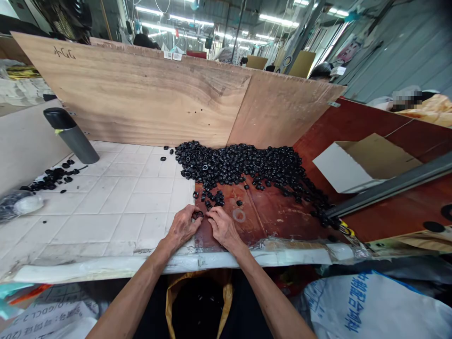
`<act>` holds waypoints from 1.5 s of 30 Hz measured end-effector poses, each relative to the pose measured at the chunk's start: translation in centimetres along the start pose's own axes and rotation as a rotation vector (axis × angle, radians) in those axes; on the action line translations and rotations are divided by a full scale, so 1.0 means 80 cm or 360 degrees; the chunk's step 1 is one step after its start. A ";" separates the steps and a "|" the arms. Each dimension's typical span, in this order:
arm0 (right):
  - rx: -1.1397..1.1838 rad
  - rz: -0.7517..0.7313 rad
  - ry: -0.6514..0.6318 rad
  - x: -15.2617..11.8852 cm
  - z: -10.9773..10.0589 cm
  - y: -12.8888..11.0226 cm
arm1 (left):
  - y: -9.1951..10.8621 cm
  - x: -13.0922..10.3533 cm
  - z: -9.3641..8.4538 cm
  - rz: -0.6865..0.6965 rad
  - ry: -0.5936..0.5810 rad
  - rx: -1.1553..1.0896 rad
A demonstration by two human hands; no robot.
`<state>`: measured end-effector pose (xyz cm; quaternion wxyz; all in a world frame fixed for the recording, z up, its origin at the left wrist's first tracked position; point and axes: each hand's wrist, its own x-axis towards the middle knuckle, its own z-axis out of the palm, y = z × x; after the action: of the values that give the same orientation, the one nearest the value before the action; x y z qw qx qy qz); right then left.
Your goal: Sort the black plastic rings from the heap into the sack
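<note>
A long heap of small black ring-shaped parts (240,162) lies against the wooden board at the back of the table. Near the front edge, my left hand (184,223) has its thumb and forefinger closed round a black ring (197,214). My right hand (223,227) is just to the right, fingertips bent together beside that ring; whether they pinch anything is too small to tell. Several loose black parts (213,198) lie just beyond my fingertips. A faint pale ring mark (239,215) shows on the red-brown surface (275,221) right of my right hand.
A grey bottle (76,139) stands back left, near scattered black pieces (54,178). An open carton (363,162) and a slanted metal bar (391,186) are on the right. An open yellow-rimmed bag (169,306) sits below the padded table edge (106,268).
</note>
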<state>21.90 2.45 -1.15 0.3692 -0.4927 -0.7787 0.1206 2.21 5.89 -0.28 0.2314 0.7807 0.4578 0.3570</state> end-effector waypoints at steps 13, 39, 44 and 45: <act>0.0277 0.0374 0.0356 0.002 -0.003 -0.001 | 0.002 0.004 0.005 0.0012 -0.0002 -0.0408; 0.0735 0.0376 0.0336 0.000 0.006 0.002 | 0.009 0.004 0.006 -0.0004 -0.0138 -0.0852; 0.0574 0.0301 0.0211 -0.001 -0.007 -0.013 | 0.018 0.000 0.001 -0.0061 -0.0117 -0.0868; 0.0543 0.0257 0.0176 -0.002 -0.009 -0.016 | 0.020 -0.001 -0.001 -0.0101 -0.0105 -0.0880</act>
<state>21.60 1.59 0.00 0.4788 -0.4898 -0.6833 0.2528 3.02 5.03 0.83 0.4615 0.6843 0.3593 0.4354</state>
